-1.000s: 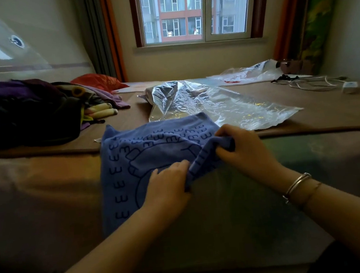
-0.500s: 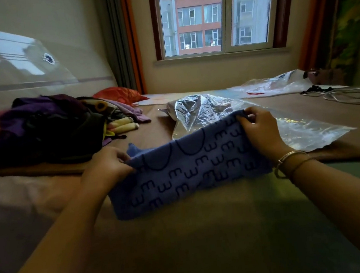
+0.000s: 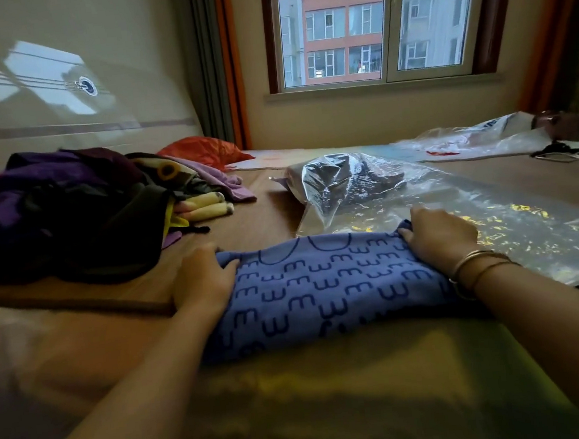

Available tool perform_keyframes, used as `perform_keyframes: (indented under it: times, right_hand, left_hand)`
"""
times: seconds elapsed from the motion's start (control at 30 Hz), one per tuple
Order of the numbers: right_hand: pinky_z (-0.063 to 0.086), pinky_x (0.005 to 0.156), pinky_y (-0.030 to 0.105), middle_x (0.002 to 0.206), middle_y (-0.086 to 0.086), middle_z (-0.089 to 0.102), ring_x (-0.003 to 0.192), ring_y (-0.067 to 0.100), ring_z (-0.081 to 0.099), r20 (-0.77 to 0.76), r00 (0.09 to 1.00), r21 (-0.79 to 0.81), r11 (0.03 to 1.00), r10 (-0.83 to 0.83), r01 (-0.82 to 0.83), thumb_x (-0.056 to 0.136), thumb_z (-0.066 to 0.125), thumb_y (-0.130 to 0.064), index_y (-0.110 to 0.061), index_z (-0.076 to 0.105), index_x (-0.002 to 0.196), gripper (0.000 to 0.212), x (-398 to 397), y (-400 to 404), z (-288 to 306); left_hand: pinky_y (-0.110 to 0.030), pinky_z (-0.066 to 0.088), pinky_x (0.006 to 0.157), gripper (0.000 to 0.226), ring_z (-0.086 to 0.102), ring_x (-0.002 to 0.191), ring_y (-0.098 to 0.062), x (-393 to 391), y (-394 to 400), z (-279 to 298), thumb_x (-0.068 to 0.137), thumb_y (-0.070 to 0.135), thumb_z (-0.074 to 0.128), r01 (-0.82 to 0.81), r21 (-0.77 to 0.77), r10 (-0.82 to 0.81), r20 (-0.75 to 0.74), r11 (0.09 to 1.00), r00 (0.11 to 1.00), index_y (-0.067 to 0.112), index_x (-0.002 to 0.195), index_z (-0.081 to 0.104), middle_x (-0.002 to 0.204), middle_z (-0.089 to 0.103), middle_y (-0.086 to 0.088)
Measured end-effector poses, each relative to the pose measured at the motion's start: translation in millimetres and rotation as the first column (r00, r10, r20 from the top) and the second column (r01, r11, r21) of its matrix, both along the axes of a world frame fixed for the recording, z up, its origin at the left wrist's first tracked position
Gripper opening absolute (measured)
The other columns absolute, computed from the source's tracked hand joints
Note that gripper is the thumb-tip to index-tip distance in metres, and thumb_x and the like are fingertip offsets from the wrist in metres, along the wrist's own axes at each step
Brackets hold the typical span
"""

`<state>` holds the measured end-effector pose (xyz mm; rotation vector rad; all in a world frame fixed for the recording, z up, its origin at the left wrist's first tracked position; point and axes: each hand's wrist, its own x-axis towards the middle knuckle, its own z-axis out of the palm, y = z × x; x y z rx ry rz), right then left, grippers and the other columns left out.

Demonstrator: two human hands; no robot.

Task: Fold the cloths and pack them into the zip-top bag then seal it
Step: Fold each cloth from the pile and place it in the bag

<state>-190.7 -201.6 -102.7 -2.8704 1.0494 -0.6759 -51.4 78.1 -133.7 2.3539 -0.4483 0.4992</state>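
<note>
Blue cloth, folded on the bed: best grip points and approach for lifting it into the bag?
Grip the blue cloth at its two far corners, where the left hand and right hand already hold it. Come from the near side, one hand at each short end: the fold lies wide and flat, so end grips probably keep the layers together toward the zip-top bag behind.

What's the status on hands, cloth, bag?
Left hand and right hand grip the blue cloth by its ends, folded, on the bed. Zip-top bag just behind, dark item inside. Nothing between.
</note>
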Motion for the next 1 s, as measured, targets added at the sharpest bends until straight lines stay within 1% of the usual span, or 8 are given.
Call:
perform_keyframes:
  times: [0.17, 0.3, 0.4, 0.53, 0.6, 0.67, 0.87, 1.0]
  right_hand:
    - [0.04, 0.069, 0.034, 0.12, 0.018, 0.058, 0.106, 0.034, 0.058, -0.128, 0.988, 0.103, 0.99, -0.083, 0.097, 0.095, 0.036, -0.058, 0.0, 0.039, 0.133, 0.07, -21, 7, 5]
    - [0.036, 0.071, 0.029, 0.1, 0.014, 0.056, 0.092, 0.028, 0.054, -0.156, 0.983, 0.358, 0.933, 0.094, -0.032, 0.094, 0.049, -0.046, 0.002, 0.056, 0.116, 0.054, -48, 21, 21]
    - [0.034, 0.08, 0.027, 0.126, 0.019, 0.051, 0.112, 0.029, 0.05, -0.101, 0.985, 0.516, 0.854, 0.138, -0.066, 0.092, 0.057, -0.036, 0.0, 0.048, 0.127, 0.052, -69, 38, 33]
    - [0.047, 0.097, 0.046, 0.118, 0.028, 0.059, 0.108, 0.041, 0.058, 0.338, 0.939, 0.798, 0.512, 0.058, -0.319, 0.088, 0.064, -0.015, 0.013, 0.053, 0.12, 0.044, -92, 58, 35]
    - [0.055, 0.085, 0.048, 0.105, 0.031, 0.064, 0.089, 0.04, 0.065, 0.452, 0.89, 0.859, 0.29, -0.049, -0.421, 0.089, 0.06, -0.01, 0.011, 0.056, 0.114, 0.033, -105, 68, 34]
    - [0.059, 0.059, 0.038, 0.085, 0.024, 0.068, 0.063, 0.031, 0.067, 0.45, 0.888, 0.883, 0.197, -0.092, -0.426, 0.088, 0.059, -0.013, 0.003, 0.059, 0.106, 0.024, -118, 75, 34]
    - [0.056, 0.045, 0.031, 0.063, 0.018, 0.068, 0.057, 0.026, 0.065, 0.425, 0.899, 0.895, 0.202, -0.104, -0.399, 0.086, 0.064, -0.018, -0.001, 0.059, 0.094, 0.019, -166, 83, 41]
    - [0.054, 0.046, 0.025, 0.07, 0.01, 0.065, 0.063, 0.02, 0.061, 0.372, 0.928, 0.907, 0.223, -0.032, -0.357, 0.092, 0.055, -0.018, -0.005, 0.059, 0.086, 0.015, -186, 91, 25]
  left_hand:
    - [-0.046, 0.042, 0.098, 0.071, 0.043, 0.125, -0.035, -6, 11, 6, 0.085, 0.049, 0.064, -0.161, 0.067, 0.165, -0.065, 0.985, 0.984, 0.008, 0.136, 0.038, 0.139, 0.04, -0.016]
    - [-0.046, 0.041, 0.1, 0.076, 0.044, 0.126, -0.037, -19, 26, 7, 0.085, 0.055, 0.058, -0.22, 0.107, 0.236, -0.178, 0.97, 0.955, 0.004, 0.138, 0.039, 0.14, 0.042, -0.019]
    - [-0.046, 0.041, 0.098, 0.074, 0.044, 0.124, -0.038, -37, 36, 5, 0.083, 0.057, 0.058, -0.241, 0.121, 0.262, -0.213, 0.963, 0.941, 0.004, 0.134, 0.044, 0.137, 0.045, -0.02]
    - [-0.044, 0.038, 0.098, 0.083, 0.037, 0.13, -0.039, -65, 40, 10, 0.086, 0.05, 0.062, -0.205, -0.025, 0.179, -0.396, 0.978, 0.901, 0.001, 0.144, 0.027, 0.147, 0.026, -0.02]
    - [-0.043, 0.041, 0.093, 0.085, 0.039, 0.127, -0.039, -75, 41, 12, 0.085, 0.044, 0.065, -0.199, -0.092, 0.137, -0.453, 0.976, 0.881, 0.0, 0.144, 0.023, 0.147, 0.023, -0.021]
    - [-0.044, 0.042, 0.094, 0.088, 0.042, 0.125, -0.039, -82, 42, 10, 0.083, 0.04, 0.07, -0.181, -0.164, 0.076, -0.5, 0.97, 0.863, -0.001, 0.144, 0.021, 0.145, 0.029, -0.023]
    - [-0.045, 0.049, 0.091, 0.078, 0.056, 0.111, -0.038, -104, 56, 4, 0.077, 0.034, 0.077, -0.072, -0.355, -0.197, -0.663, 0.932, 0.722, -0.007, 0.132, 0.041, 0.129, 0.053, -0.023]
    - [-0.032, 0.047, 0.062, 0.037, 0.058, 0.073, -0.024, -126, 58, 17, 0.085, 0.023, 0.07, 0.074, -0.383, -0.317, -0.624, 0.921, 0.715, -0.003, 0.107, 0.057, 0.099, 0.062, -0.018]
